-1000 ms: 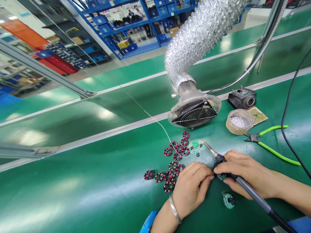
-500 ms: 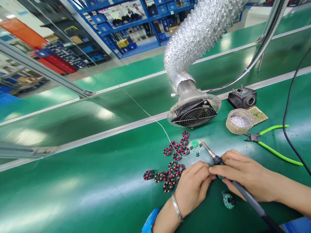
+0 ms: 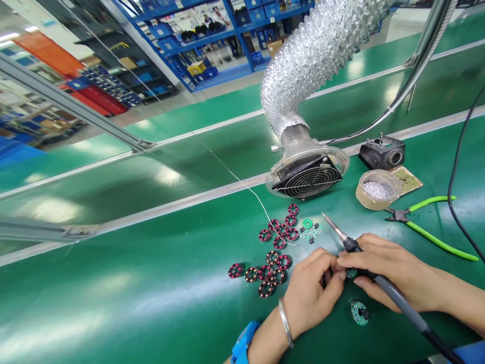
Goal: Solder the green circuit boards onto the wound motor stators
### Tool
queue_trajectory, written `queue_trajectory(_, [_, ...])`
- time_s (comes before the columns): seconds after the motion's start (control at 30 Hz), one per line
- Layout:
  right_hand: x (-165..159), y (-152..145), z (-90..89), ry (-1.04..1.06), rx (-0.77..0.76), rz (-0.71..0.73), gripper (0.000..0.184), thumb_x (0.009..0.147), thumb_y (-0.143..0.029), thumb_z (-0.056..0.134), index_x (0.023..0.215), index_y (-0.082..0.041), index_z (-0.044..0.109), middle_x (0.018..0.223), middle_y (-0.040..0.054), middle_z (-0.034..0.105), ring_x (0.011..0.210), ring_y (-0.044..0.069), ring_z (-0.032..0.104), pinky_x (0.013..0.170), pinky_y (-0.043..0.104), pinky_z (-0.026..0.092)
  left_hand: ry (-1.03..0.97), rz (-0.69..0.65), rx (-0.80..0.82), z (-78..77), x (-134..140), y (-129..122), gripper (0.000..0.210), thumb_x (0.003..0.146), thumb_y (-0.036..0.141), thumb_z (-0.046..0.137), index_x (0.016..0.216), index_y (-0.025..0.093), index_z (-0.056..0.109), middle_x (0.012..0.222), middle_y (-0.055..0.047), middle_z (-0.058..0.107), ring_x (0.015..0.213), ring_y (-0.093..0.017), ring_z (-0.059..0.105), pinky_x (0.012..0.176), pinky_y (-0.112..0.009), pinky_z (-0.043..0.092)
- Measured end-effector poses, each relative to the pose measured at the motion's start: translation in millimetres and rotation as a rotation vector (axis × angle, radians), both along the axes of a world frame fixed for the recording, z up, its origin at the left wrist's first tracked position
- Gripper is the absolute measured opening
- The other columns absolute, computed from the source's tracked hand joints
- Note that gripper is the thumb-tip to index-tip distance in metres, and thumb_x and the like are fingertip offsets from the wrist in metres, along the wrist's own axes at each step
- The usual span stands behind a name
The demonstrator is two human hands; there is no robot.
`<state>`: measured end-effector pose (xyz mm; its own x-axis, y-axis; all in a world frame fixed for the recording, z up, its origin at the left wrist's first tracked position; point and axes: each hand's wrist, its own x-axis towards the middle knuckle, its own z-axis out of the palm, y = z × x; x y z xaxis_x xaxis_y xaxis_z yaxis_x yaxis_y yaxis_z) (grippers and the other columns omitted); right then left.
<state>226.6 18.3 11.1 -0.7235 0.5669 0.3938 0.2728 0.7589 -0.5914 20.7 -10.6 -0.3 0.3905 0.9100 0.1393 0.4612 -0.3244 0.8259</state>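
My right hand (image 3: 397, 273) is closed round a soldering iron (image 3: 390, 290), whose bare metal tip points up and away from me over the bench. The fingertips of my left hand (image 3: 314, 288) are bent in and pressed at the edge of a small round green circuit board (image 3: 352, 273). Fingers of both hands meet at this board and hide most of it. Closer to me, a second round circuit board (image 3: 359, 312) with a black part on it lies on the green bench. Just beyond my hands are several small green board pieces (image 3: 311, 232).
Several red-and-black wound rings (image 3: 264, 273) lie left of my hands. A thin solder wire (image 3: 261, 203) hangs down to them. Beyond stands a fume extractor (image 3: 308, 177). To the right are a bowl of solder bits (image 3: 378, 189), a black iron holder (image 3: 382, 151) and green-handled cutters (image 3: 435, 237).
The soldering iron's tip has shifted slightly away from me and to the right. My left thumb and forefinger have parted a little, showing a gap between them. The view has moved slightly.
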Motion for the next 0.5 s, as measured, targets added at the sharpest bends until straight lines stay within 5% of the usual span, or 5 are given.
queue_trajectory(0.27, [-1.6,-7.2,-1.8,0.033,0.117,0.023,0.040,0.089,-0.005,0.045,0.126,-0.018,0.048,0.078,0.0037,0.059,0.069,0.017,0.048,0.062,0.030,0.039,-0.059,0.023,-0.112,2.0,-4.7,1.9,0.010,0.082,0.011,0.054,0.077,0.018,0.059,0.070,0.000,0.057,0.060,-0.011,0.053,0.053,-0.019,0.042])
queue_trajectory(0.5, [4.0,-11.9,4.3,0.113,0.059,-0.054,0.048,0.086,-0.004,0.044,0.131,-0.019,0.046,0.076,0.0019,0.062,0.062,0.016,0.051,0.058,0.030,0.043,-0.016,-0.037,0.064,-1.5,-11.1,1.2,0.010,0.085,0.010,0.054,0.083,0.018,0.061,0.075,-0.002,0.061,0.065,-0.012,0.056,0.058,-0.020,0.045])
